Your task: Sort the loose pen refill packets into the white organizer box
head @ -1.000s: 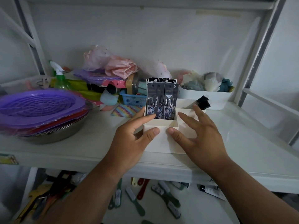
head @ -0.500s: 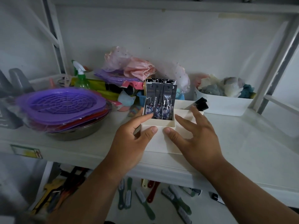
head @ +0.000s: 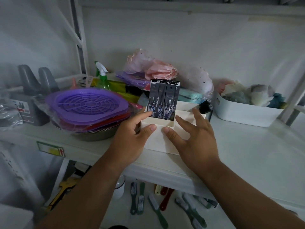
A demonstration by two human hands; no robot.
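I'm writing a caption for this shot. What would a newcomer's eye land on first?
Probably the dark pen refill packets standing upright in the left rear compartment of the white organizer box at the centre of the shelf, with the left hand and right hand on its front. Next, the purple trays stacked at left.

Matt white plastic box (head: pixel 158 138), glossy film packets (head: pixel 163 100), at nine o'clock purple plastic trays (head: pixel 87 104), dull metal bowl (head: pixel 95 135)
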